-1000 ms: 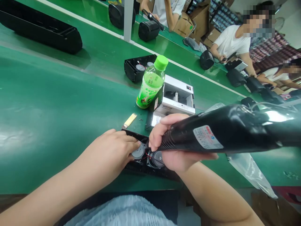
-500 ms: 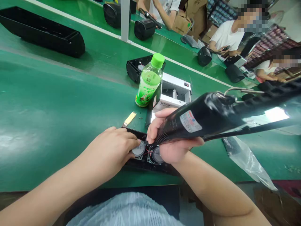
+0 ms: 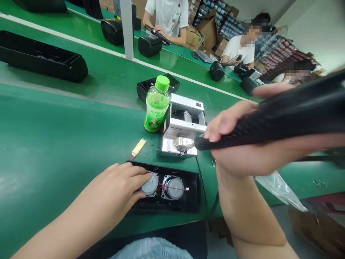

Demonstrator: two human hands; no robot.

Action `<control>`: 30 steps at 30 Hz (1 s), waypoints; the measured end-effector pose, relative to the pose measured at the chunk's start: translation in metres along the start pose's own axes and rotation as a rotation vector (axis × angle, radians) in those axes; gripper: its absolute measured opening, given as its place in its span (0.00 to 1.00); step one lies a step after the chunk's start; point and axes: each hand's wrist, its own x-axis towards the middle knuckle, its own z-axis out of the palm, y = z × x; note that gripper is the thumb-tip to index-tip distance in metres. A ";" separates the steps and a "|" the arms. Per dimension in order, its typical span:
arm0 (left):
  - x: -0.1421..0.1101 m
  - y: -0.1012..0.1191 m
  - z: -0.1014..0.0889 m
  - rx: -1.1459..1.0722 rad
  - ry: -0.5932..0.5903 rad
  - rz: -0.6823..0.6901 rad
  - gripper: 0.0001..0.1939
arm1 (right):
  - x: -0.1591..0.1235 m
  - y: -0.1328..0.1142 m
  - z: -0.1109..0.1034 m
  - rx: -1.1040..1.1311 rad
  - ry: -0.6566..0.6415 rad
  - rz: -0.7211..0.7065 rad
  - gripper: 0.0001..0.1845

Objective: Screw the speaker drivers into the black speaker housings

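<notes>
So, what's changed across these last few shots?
The right hand has lifted the electric screwdriver up and right off the right speaker, its tip now above the white machine. The left hand stays on the left speaker; the black housing and green bottle stayed put.

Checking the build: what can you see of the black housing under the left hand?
The black housing is a shallow rectangular shell, plastic by its look, lying open side up on the green bench. It holds a left speaker and a right speaker, both round and silver-faced, side by side. A thin red wire runs between them. The left hand rests on the housing's left end, its fingertips on the left speaker.
</notes>
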 end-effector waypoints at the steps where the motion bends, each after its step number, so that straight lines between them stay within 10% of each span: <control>1: -0.001 0.000 0.000 0.004 0.040 0.019 0.14 | 0.000 0.010 0.007 0.013 0.026 -0.068 0.42; 30: -0.015 0.002 -0.008 -0.055 0.124 0.021 0.13 | 0.009 0.045 0.006 0.067 0.104 0.003 0.47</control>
